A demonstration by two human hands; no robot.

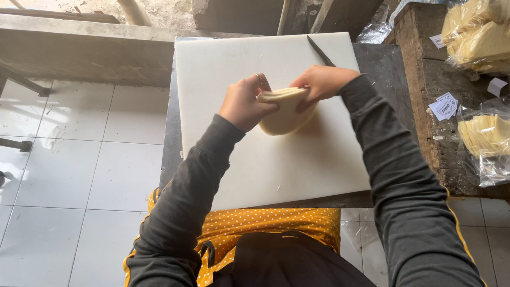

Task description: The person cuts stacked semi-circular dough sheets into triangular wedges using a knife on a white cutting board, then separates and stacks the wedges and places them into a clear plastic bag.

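Both hands closed on a pale folded dough sheet [287,112] held just above middle of white cutting board [265,159]; left hand [245,103] clamping its left end, right hand [319,84] pinching the right end, fold edge running left-right between them, rounded part hanging toward the body. Dark knife [320,51] lying on board's far edge just beyond right hand, nearer it than left; bagged yellow sheets [481,37] on wooden bench [425,79] at right
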